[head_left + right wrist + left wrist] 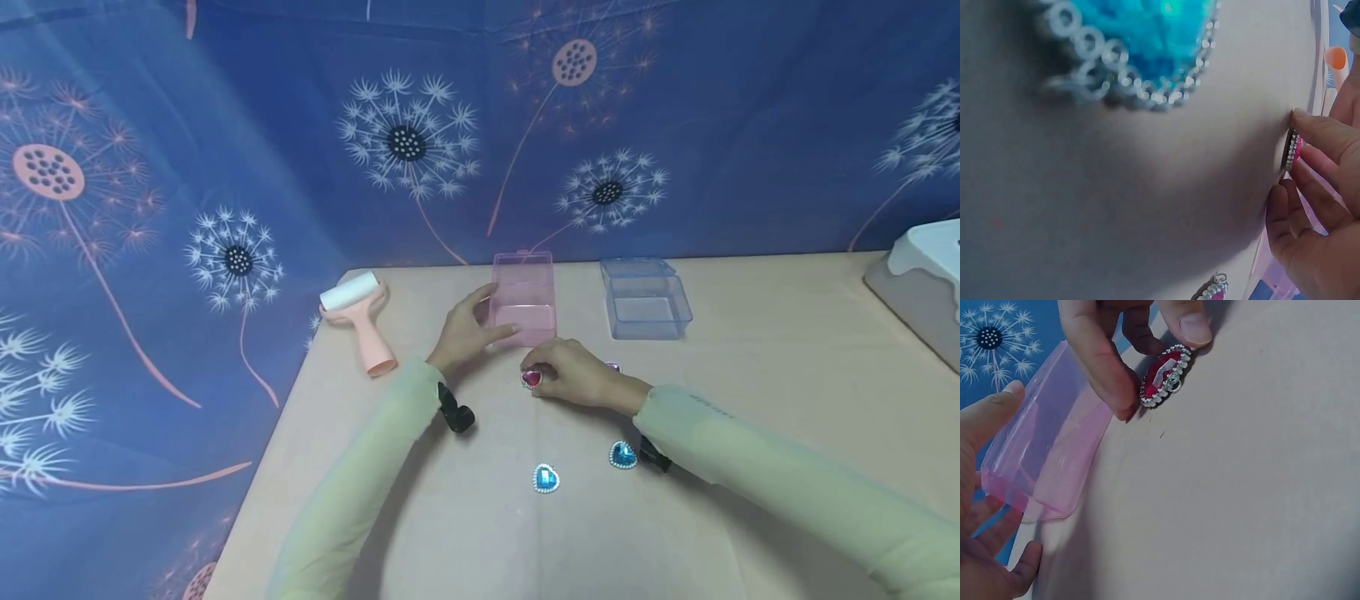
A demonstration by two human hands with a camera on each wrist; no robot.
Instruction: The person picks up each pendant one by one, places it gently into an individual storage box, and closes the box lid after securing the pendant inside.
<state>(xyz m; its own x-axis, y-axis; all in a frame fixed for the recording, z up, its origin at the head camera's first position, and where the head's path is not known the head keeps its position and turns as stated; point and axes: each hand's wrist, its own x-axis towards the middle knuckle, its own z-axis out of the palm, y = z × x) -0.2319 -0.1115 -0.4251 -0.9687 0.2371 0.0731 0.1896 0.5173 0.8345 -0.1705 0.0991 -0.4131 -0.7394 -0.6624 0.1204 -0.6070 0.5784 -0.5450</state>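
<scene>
My right hand (573, 373) pinches a red heart-shaped gem pendant (531, 378) between thumb and fingers, above the table in front of a pink clear plastic box (534, 333). Silver beading and a small loop edge the pendant (1163, 378) in the left wrist view. My left hand (467, 329) holds the box at its left side, thumb over the front part, fingers at the side. The box's lid stands raised at the back. Two blue heart pendants, one nearer (546, 478) and one by the right wrist (622, 455), lie on the table. Another pink heart pendant (613, 366) is mostly hidden behind my right hand.
A clear bluish box (648, 321) with its lid raised stands right of the pink one. At the left lies a pink-handled lint roller (365, 329). A white-topped container (926, 267) sits at the far right. Dandelion-print cloth (495, 125) hangs behind the table.
</scene>
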